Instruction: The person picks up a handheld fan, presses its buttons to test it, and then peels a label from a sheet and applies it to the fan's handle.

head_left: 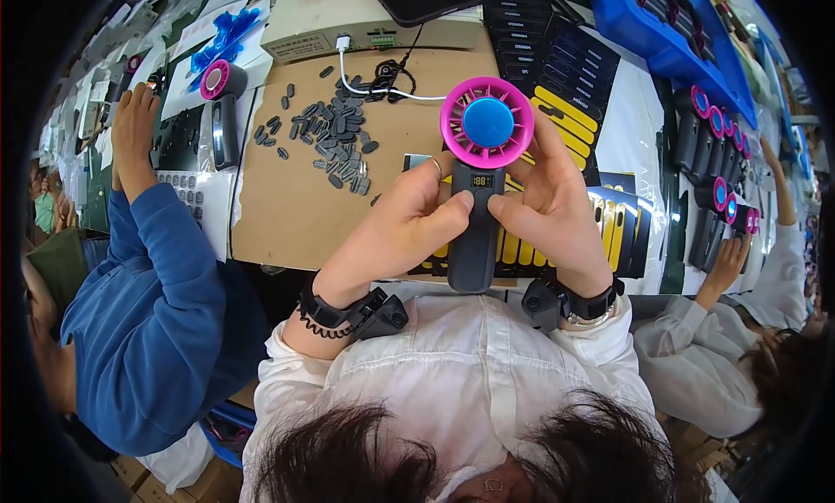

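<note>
A dark grey handheld fan (472, 246) with a pink ring and a blue centre is held upright in front of my chest. My left hand (404, 224) grips its left side, the thumb on the handle beside a small lit display. From the other side my right hand (557, 211) closes on it, thumb on the handle and fingers behind the head. A white cable (357, 85) runs from a beige box (300, 46) towards the fan's head; where it ends is hidden. Below the hands lie black sheets with yellow strips (613, 229), partly covered by the fan.
Many small grey plastic pieces (330, 129) are scattered on the brown board (270, 216). A black phone (435, 0) rests on the box. Dark printed sheets (570, 72) and a blue bin (678, 46) are at far right. Co-workers sit on both sides, with more fans (709, 146) at right.
</note>
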The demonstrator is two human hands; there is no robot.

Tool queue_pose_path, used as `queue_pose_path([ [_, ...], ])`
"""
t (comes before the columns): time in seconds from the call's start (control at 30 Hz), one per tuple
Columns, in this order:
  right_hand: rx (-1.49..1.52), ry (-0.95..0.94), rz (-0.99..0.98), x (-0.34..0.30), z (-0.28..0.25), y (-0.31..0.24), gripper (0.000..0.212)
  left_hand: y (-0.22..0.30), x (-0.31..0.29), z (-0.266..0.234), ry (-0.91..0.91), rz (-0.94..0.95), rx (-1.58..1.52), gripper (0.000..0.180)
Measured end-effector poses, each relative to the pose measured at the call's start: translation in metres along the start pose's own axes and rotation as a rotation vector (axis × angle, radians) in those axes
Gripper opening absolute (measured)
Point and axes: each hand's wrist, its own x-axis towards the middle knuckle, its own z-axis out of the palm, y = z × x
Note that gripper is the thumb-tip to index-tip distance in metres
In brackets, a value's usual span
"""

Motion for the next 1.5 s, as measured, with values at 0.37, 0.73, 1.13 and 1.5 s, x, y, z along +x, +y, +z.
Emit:
queue_pose_path([
  [0.37, 0.046, -0.004, 0.014, -0.002, -0.002, 0.003, 0.081, -0.006, -0.004, -0.002, -0.009, -0.001, 0.106, 0.04],
  [0.73, 0.034, -0.02, -0.05, 0.002, -0.003, -0.002, 0.074, -0.008, 0.001, 0.011, 0.048, 0.054, -0.093, 0.036],
  [1.13, -1.031, 0.601, 0.154, 0.013, -0.145, 0.003, 0.057, -0.03, 0.034, -0.007, -0.016, -0.137, -0.391, 0.036],
  [1.5, -0.313, 0.397, -0.119, 0.004, -0.135, -0.014, 0.049, -0.016, 0.033, 0.001, 0.06, -0.08, -0.498, 0.037],
])
